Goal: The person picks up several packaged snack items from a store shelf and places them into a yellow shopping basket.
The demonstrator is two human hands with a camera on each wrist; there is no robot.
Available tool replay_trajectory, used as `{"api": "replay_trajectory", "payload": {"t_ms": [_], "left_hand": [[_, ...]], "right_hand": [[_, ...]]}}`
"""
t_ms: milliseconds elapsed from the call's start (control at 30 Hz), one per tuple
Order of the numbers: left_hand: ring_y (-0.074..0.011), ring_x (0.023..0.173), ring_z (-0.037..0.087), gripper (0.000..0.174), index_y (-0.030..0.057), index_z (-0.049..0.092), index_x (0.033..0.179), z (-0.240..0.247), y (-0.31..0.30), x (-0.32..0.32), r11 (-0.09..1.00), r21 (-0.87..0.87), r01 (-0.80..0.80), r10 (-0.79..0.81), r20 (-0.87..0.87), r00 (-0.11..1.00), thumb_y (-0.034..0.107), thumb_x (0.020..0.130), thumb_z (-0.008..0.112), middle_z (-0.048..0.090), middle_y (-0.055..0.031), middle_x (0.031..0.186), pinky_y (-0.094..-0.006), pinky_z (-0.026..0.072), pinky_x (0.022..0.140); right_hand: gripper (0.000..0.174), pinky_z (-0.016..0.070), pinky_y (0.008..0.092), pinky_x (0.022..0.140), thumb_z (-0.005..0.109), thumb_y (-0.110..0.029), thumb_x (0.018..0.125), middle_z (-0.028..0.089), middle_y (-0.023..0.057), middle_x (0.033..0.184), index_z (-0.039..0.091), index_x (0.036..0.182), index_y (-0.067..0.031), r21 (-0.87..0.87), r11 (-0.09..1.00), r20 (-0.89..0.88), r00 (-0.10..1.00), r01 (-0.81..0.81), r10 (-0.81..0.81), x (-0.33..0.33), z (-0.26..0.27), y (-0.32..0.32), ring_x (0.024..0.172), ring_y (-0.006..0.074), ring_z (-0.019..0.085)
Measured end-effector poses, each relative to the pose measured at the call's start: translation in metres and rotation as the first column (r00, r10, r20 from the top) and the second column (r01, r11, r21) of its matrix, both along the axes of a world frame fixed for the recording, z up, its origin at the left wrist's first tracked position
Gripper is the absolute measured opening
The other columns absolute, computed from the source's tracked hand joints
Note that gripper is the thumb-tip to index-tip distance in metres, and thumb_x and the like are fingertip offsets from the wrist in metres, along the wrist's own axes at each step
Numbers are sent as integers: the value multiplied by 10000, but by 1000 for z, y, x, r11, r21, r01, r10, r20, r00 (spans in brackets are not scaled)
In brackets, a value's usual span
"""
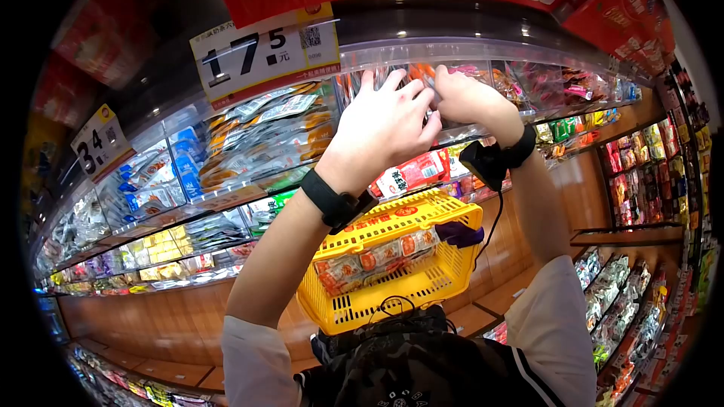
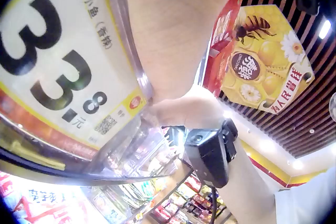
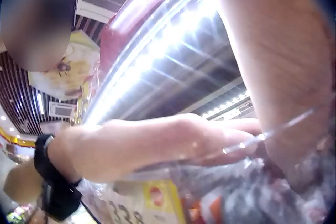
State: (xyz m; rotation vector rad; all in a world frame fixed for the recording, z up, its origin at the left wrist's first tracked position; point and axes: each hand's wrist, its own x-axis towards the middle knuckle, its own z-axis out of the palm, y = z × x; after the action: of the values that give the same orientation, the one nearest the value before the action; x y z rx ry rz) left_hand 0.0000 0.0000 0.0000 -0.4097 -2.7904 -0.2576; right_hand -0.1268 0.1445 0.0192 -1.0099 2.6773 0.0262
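Both hands reach into a clear bin on the lit shelf, side by side. My left hand [image 1: 392, 117] lies over the bin with its fingers stretched forward onto small grey and silver snack packets [image 3: 257, 192]. My right hand [image 1: 471, 98] is bent down into the same bin, close beside the left fingertips. Its fingertips are hidden among the packets, and I cannot tell whether they pinch one. In the right wrist view, the left hand [image 3: 173, 140] extends across, above a price card [image 3: 142, 203]. The left wrist view shows the bin's card [image 2: 63, 61] reading 33.8.
Below the shelf stands a yellow shopping basket [image 1: 407, 310] with red-and-white snack packs [image 1: 377, 260] in it and a dark purple item [image 1: 460, 234] at its side. Neighbouring bins hold orange-and-silver packets [image 1: 264, 136]. A 17.5 price card [image 1: 264, 53] hangs at the left.
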Motion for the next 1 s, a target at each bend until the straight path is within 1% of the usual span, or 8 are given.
{"api": "replay_trajectory", "payload": {"t_ms": [167, 233, 300, 333, 567, 800, 900, 1000], "left_hand": [[-314, 1257, 530, 471, 22, 501, 1312, -5, -3, -2, 999, 44, 9, -4, -115, 993, 322, 949, 485, 553, -157, 1333, -543, 412, 1055], [-326, 1310, 495, 512, 43, 456, 1396, -12, -2, -2, 998, 45, 32, -25, -156, 987, 320, 965, 449, 526, -150, 1402, -570, 391, 1075], [-345, 1340, 469, 527, 69, 415, 1447, -14, -2, -3, 998, -33, 52, -56, -128, 990, 313, 981, 406, 500, -134, 1446, -611, 361, 1096], [-353, 1360, 446, 517, 70, 407, 1451, -13, -2, -3, 998, -23, 54, -56, -90, 994, 297, 988, 378, 496, -118, 1444, -655, 341, 1097], [-368, 1308, 465, 357, 57, 599, 1236, -7, -1, -8, 967, -225, 122, -130, -24, 991, 237, 980, 428, 513, -125, 1362, -689, 412, 1007], [-348, 1201, 510, 272, 86, 670, 1057, 0, 6, -8, 989, -118, 86, -84, 24, 996, 244, 971, 465, 530, -131, 1281, -712, 441, 946], [-347, 1196, 514, 289, 85, 673, 1042, -8, 10, -12, 995, -80, 58, -57, 8, 998, 263, 976, 454, 536, -134, 1270, -724, 430, 952], [-343, 1180, 531, 310, 80, 686, 1007, -8, 12, -11, 998, -61, 11, -11, 10, 1000, 290, 969, 460, 548, -135, 1273, -734, 418, 958]], "right_hand": [[469, 564, 442, 772, 568, -255, 898, 694, 288, 953, 539, 1170, 127, -151, 981, 298, 940, -124, 164, -2, 5, 12, 883, 404, 703], [497, 544, 375, 758, 566, -288, 917, 697, 214, 929, 537, 1213, 111, -25, 998, 354, 933, -57, 62, 4, 13, 18, 846, 295, 688], [471, 500, 319, 750, 573, -304, 924, 663, 130, 909, 568, 1162, 102, -401, 913, 449, 851, -81, 273, 5, 9, 32, 834, 185, 611], [433, 467, 283, 760, 545, -303, 950, 629, 75, 918, 582, 1129, 90, -308, 951, 546, 820, 3, 174, 6, 17, 32, 850, 133, 549], [373, 484, 394, 799, 458, -268, 971, 673, 192, 929, 622, 1146, 18, -169, 975, 418, 886, -142, 202, 10, 21, 28, 896, 284, 643], [343, 487, 427, 777, 448, -162, 980, 686, 259, 966, 619, 1236, -10, -80, 979, 318, 926, -188, 204, 7, 11, 33, 887, 354, 661], [298, 490, 437, 750, 433, -98, 961, 684, 254, 944, 616, 1175, 2, -121, 986, 292, 945, -113, 144, 27, 21, 32, 876, 354, 673], [148, 528, 405, 697, 484, -65, 931, 687, 173, 829, 610, 993, -18, -434, 900, -83, 997, -34, -3, 92, 54, 36, 742, 322, 685]]}}
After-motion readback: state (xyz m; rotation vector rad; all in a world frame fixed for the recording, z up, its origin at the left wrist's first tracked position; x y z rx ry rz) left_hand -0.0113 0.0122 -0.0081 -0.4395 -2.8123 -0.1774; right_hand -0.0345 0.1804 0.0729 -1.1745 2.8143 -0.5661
